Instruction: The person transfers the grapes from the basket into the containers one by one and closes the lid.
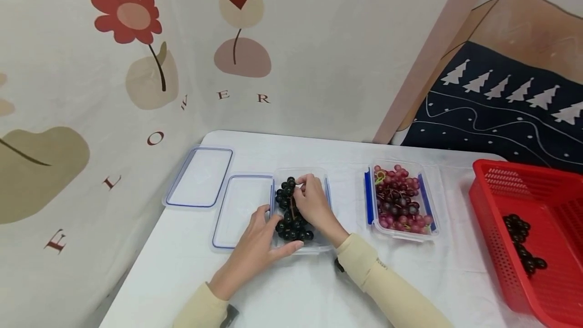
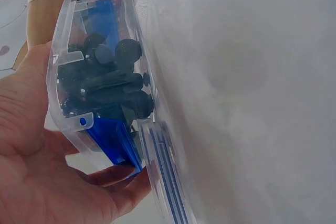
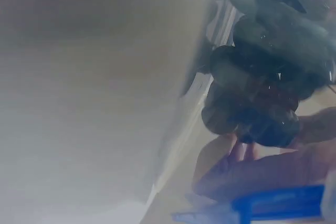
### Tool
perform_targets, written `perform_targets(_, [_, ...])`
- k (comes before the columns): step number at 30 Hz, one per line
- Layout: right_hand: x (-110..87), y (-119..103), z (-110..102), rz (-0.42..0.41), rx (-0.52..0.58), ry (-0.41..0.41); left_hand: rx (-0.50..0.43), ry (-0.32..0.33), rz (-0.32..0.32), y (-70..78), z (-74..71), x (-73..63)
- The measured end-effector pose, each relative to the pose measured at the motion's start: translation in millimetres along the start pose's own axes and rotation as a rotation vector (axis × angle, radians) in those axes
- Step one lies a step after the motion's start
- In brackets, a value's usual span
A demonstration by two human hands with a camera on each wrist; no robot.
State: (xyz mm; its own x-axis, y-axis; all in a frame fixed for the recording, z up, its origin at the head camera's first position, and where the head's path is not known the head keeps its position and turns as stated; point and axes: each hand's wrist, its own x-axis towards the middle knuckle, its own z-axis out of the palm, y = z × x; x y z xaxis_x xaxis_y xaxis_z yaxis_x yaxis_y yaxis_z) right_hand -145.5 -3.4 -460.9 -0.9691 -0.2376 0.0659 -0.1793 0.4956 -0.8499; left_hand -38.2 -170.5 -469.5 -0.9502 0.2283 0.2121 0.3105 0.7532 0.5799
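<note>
A clear plastic container [image 1: 314, 250] with blue side clips [image 2: 116, 142] stands at the middle of the table. In it lies a bunch of black grapes [image 1: 291, 224] with a brown stem. My right hand [image 1: 314, 204] reaches over the container and pinches the upper part of the bunch. In the right wrist view, fingers [image 3: 262, 174] show dimly through the clear wall below the dark grapes [image 3: 262, 77]. My left hand [image 1: 255, 247] is spread round the container's near left corner, thumb along the front wall and fingers touching the left side by the clip.
Two clear lids with blue seals lie to the left, one lid [image 1: 246, 211] beside the container and another lid [image 1: 198, 176] farther out. Right of it stands a second container [image 1: 405, 237] with red and dark grapes. A red basket [image 1: 494, 237] holding black grapes stands far right.
</note>
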Motion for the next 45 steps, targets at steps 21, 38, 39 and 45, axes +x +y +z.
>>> perform_targets(21, [-22.8,3.1,-29.2,-0.269,-0.339,0.065,-0.033,-0.105,-0.09,-1.8,-1.5,6.6])
perform_targets(38, [-36.3,13.0,-63.3,-0.217,-0.15,0.055,-0.032,-0.169,-0.143,-6.0,-3.9,11.4])
perform_targets(39, [-37.4,13.2,-65.1,-0.218,-0.147,0.057,-0.033,-0.168,-0.144,-6.2,-4.0,11.6])
perform_targets(45, [-46.6,12.4,-78.9,-0.207,-0.129,0.068,-0.044,-0.171,-0.156,-7.2,-6.0,12.2])
